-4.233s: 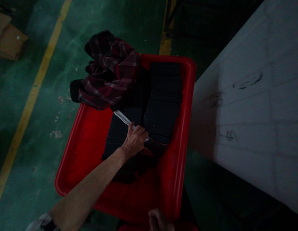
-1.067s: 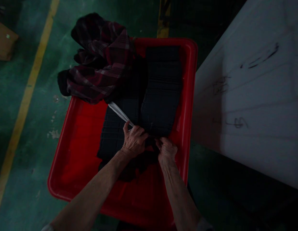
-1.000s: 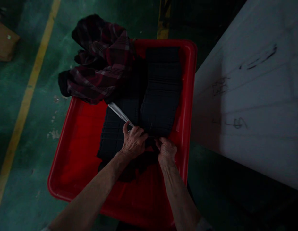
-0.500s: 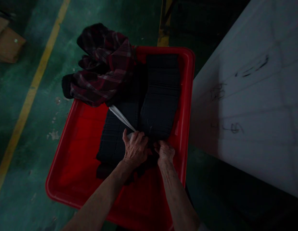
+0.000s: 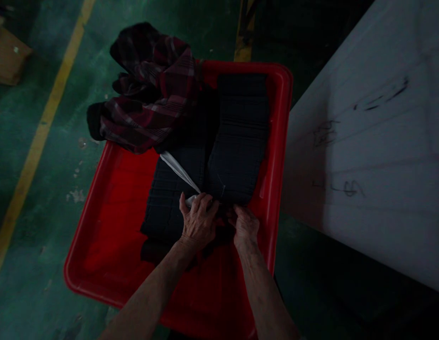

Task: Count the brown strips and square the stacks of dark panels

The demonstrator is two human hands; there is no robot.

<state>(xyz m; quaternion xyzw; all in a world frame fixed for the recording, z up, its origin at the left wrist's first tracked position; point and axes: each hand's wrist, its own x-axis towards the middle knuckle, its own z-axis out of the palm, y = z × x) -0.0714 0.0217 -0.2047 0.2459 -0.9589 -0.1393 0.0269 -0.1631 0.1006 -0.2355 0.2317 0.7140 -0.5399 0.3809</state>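
Two rows of tightly stacked dark navy folded cloth pieces lie in a red plastic tub, a left row (image 5: 169,198) and a right row (image 5: 236,156). My left hand (image 5: 200,219) is closed over a white cloth strip (image 5: 180,171) where it reaches the near part of the rows, thumb on its left side. Beside it, my right hand (image 5: 246,225) has its fingers curled and pinched at the near end of the right row, on dark cloth. The fingertips of both hands are partly hidden in the dark material.
A maroon plaid garment (image 5: 151,104) hangs over the far left corner of the red tub (image 5: 72,276). At the right stands a large white block-like surface (image 5: 378,156) with black marks. A cardboard box (image 5: 8,56) sits on the green floor (image 5: 68,189), past a yellow line (image 5: 45,115).
The view has shifted slightly. Both hands stay at nearly the same spot on the cloth, with small finger movements, and a little more white cloth shows by the left thumb.
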